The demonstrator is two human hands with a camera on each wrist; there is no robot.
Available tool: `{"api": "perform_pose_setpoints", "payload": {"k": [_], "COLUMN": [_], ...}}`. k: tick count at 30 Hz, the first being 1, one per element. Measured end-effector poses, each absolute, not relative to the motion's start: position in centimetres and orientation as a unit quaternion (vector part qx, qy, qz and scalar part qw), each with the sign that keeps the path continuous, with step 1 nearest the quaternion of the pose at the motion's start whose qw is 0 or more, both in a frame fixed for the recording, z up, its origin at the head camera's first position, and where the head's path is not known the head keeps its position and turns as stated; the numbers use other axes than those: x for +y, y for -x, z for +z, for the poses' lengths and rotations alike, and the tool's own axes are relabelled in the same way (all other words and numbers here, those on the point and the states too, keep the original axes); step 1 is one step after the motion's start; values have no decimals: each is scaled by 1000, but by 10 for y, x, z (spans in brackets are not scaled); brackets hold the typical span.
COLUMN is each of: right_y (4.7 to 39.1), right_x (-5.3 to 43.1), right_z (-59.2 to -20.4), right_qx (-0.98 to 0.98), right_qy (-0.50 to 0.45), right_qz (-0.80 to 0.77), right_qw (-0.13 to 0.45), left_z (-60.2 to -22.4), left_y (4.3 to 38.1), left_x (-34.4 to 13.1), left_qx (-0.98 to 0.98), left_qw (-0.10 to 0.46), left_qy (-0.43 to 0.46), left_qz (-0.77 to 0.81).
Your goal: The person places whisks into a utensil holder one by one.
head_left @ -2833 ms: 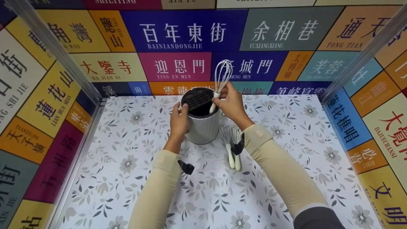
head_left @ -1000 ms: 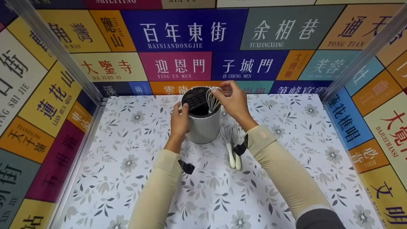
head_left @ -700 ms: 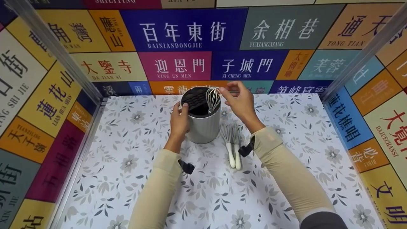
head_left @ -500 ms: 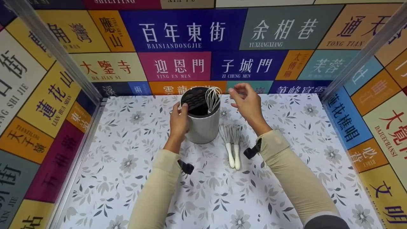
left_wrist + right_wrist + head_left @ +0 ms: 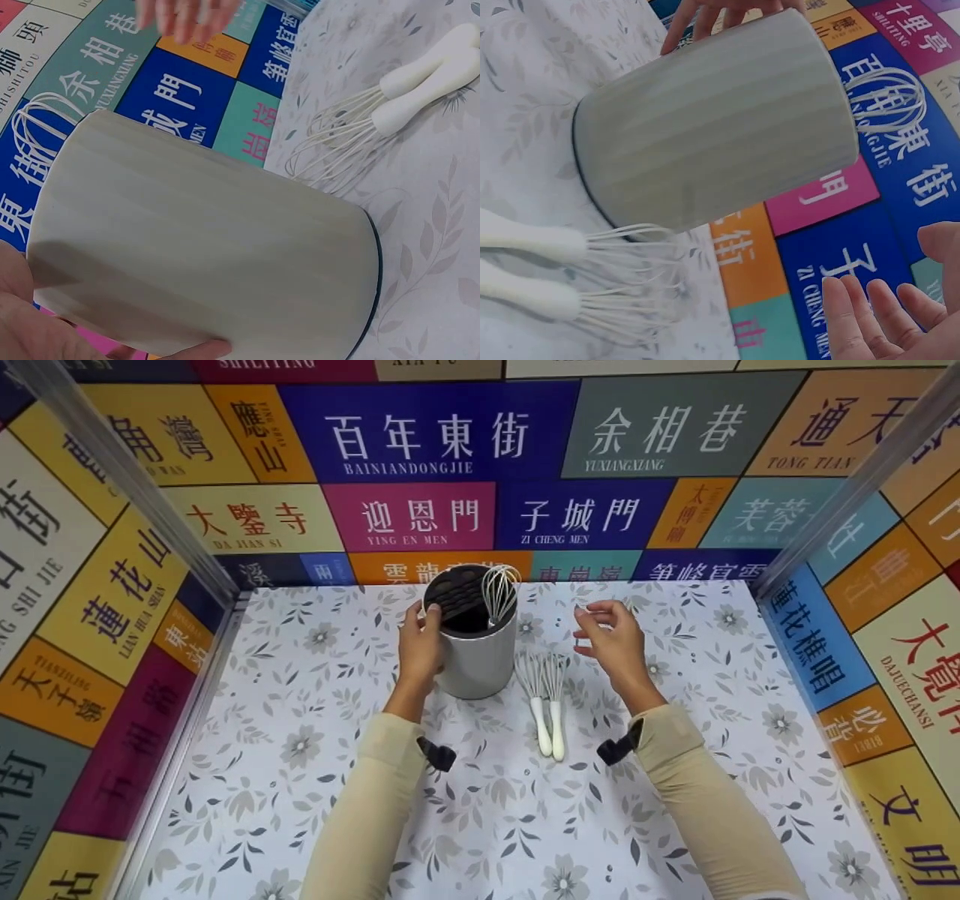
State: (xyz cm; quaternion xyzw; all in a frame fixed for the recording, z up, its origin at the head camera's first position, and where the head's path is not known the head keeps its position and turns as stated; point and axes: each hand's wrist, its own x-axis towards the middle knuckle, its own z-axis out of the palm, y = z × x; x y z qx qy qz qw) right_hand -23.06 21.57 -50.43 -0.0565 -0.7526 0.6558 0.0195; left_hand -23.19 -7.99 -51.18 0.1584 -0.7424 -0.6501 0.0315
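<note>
**One canister, three whisks, two hands**

Canister point(image 5: 476, 673), pale grey: one. Stands upright on the tabletop point(image 5: 300, 810), near the middle of the back edge. Your left hand point(image 5: 420, 649) grips its left side, thumb at the rim, apparently to keep it from shifting or tipping.

Insert point(image 5: 454, 585), dark, with holes: one. Sits in the back-left part of the canister's mouth, presumably to divide the space.

Whisk in canister point(image 5: 491, 604): one. Stands in the right part of the mouth, wire end above the rim, handle hidden inside; the wall likely props it up.

Loose whisks point(image 5: 557, 731), pale-handled: two. Lie side by side, right of the canister, wires toward the back edge, handles toward the front edge, probably for easy pick-up. Whether they touch, you cannot tell.

Your right hand point(image 5: 615, 649): holds nothing, fingers loosely bent, right of the canister and well apart from it.

Whisks, total: three.
</note>
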Motion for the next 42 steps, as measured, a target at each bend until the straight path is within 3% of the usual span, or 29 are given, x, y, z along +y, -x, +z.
{"api": "perform_pose_setpoints", "payload": {"k": [8,26,42], "right_y": [217,192,182], "right_x": [223,215,204], "right_z": [-539,-599,-614], "right_qx": [-773,-776,-799], "right_qy": [95,164,172], "right_qz": [626,600,567], "right_qw": [-27,-106,-106], "left_z": [-511,-512,-512], "left_y": [230,231,231], "left_x": [-81,-80,-80], "left_qx": [-736,-744,-745], "left_qw": [14,36,42], "left_qy": [-168,-160,-162], "left_qz": [-656,-648,-646]}}
